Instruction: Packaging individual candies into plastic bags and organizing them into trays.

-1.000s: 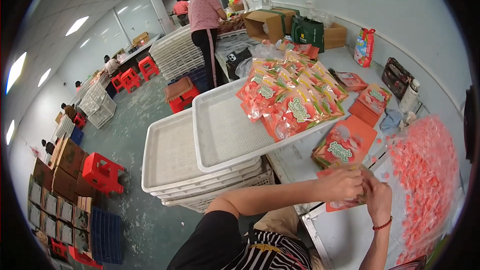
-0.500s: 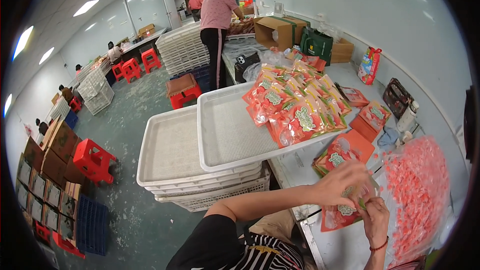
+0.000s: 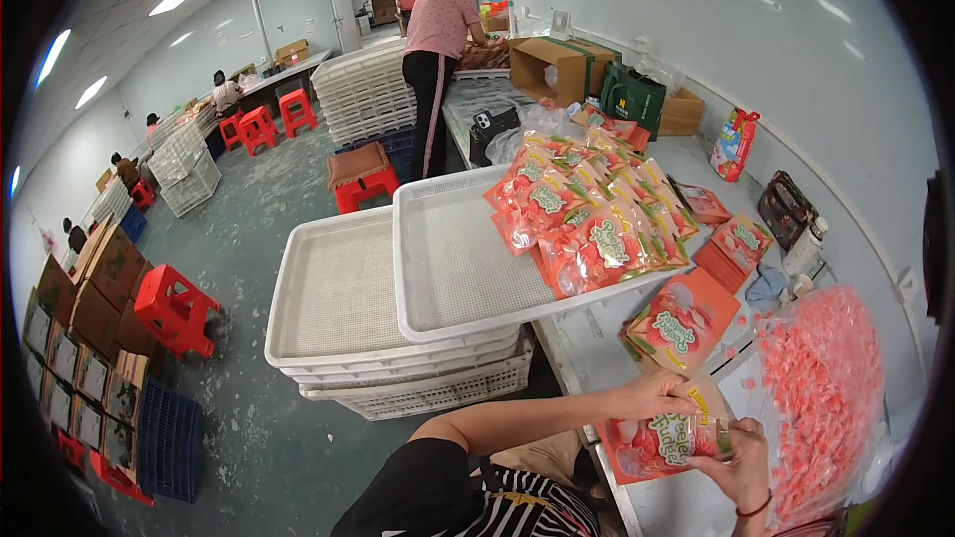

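Observation:
A flat orange-red candy pouch (image 3: pixel 637 452) with a peach picture lies tilted over the near part of the table, between my hands. My left hand (image 3: pixel 652 394) is closed on its upper edge, fingertips pressed together. At the pouch's right side my right hand (image 3: pixel 741 467), with a red cord on the wrist, pinches it between thumb and fingers. Just beyond lies a stack of matching flat pouches (image 3: pixel 686 313). To the right of my right hand is a large clear bag of small pink wrapped sweets (image 3: pixel 821 388).
A white mesh tray (image 3: pixel 458 259) at the table's edge carries a heap of filled pouches (image 3: pixel 602 224); more white trays (image 3: pixel 333 288) are stacked left of it. Along the wall stand a white bottle (image 3: pixel 806 247), a dark bag (image 3: pixel 786 207) and a cardboard box (image 3: pixel 562 68). A co-worker (image 3: pixel 438 40) bends over the table's far end.
My left hand has come down and closed on the pouch's upper edge. The pouch has shifted left and now shows more of its printed front.

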`<state>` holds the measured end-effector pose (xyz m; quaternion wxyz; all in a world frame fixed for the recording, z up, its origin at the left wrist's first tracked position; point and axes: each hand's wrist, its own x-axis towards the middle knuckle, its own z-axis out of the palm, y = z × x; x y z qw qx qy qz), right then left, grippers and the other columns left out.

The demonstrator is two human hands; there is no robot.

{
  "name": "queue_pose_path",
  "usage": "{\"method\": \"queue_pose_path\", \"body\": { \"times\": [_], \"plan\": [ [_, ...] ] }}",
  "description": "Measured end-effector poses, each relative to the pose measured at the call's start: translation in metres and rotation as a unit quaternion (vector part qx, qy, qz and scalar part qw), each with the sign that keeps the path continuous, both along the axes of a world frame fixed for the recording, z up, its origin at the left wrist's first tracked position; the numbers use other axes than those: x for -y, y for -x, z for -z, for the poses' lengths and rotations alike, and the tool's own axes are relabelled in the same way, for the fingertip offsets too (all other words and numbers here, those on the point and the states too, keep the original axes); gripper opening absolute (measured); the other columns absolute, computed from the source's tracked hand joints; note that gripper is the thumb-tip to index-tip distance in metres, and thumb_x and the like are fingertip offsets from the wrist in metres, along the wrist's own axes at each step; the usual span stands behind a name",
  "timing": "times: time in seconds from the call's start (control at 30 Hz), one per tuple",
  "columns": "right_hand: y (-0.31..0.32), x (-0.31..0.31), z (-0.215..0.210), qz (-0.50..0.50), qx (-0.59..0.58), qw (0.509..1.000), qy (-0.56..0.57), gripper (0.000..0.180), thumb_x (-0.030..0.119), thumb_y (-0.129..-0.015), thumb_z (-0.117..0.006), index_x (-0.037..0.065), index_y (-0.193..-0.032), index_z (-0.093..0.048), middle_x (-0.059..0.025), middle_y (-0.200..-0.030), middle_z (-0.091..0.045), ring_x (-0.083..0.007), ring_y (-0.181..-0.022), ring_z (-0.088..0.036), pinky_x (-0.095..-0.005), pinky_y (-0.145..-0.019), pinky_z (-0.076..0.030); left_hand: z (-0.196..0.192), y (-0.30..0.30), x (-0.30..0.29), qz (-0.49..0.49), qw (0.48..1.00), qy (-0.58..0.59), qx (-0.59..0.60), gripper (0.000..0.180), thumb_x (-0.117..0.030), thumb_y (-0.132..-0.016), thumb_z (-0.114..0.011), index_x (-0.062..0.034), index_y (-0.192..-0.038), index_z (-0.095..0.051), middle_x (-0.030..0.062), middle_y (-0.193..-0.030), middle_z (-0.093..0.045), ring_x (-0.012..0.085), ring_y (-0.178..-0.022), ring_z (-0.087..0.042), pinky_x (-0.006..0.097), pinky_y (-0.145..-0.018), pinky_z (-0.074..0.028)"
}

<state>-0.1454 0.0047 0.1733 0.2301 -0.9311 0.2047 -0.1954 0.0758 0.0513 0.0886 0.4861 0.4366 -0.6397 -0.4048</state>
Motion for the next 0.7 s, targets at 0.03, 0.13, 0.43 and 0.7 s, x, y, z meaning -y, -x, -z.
{"method": "queue_pose_path", "body": {
  "times": [0.03, 0.13, 0.43, 0.7],
  "plan": [
    [-0.003, -0.002, 0.002, -0.012, -0.008, 0.996, 0.090, 0.018, 0.014, -0.073, -0.074, 0.001, -0.071, -0.063, -0.0141, -0.066, -0.059, -0.0307, -0.066, -0.053, -0.0375, -0.071, -0.041, -0.002, 0.002, -0.003, -0.007, 1.000, -0.012, -0.023, 0.026, -0.026, -0.084, -0.069, -0.0028, -0.095, -0.071, 0.0038, -0.074, -0.065, 0.0056, -0.063, -0.052, 0.027, -0.056, -0.042],
    [-0.005, 0.003, 0.014, 0.058, 0.053, 0.996, 0.047, 0.019, 0.015, -0.074, -0.073, 0.000, -0.069, -0.062, -0.0140, -0.064, -0.058, -0.0309, -0.064, -0.050, -0.0381, -0.072, -0.039, 0.001, 0.005, -0.005, -0.012, 0.998, 0.003, -0.059, 0.025, -0.025, -0.086, -0.068, -0.0026, -0.096, -0.071, 0.0039, -0.072, -0.065, 0.0052, -0.062, -0.051, 0.027, -0.055, -0.042],
    [-0.016, -0.002, 0.032, 0.100, 0.017, 0.990, 0.099, 0.017, 0.008, -0.075, -0.071, 0.000, -0.072, -0.056, -0.0148, -0.073, -0.061, -0.0345, -0.068, -0.056, -0.0406, -0.060, -0.044, 0.000, 0.011, 0.002, -0.022, 0.995, 0.020, -0.093, 0.020, -0.020, -0.085, -0.069, -0.0009, -0.090, -0.070, 0.0000, -0.072, -0.063, 0.0036, -0.064, -0.050, 0.025, -0.055, -0.040],
    [-0.013, -0.001, 0.036, 0.107, 0.016, 0.980, 0.167, 0.018, 0.010, -0.071, -0.074, 0.002, -0.077, -0.059, -0.0137, -0.081, -0.063, -0.0332, -0.076, -0.056, -0.0408, -0.065, -0.045, 0.018, 0.008, 0.008, -0.149, 0.978, 0.149, -0.006, 0.029, -0.025, -0.079, -0.073, 0.0010, -0.073, -0.063, 0.0052, -0.056, -0.050, 0.0102, -0.055, -0.041, 0.033, -0.051, -0.036]
  ]
}}
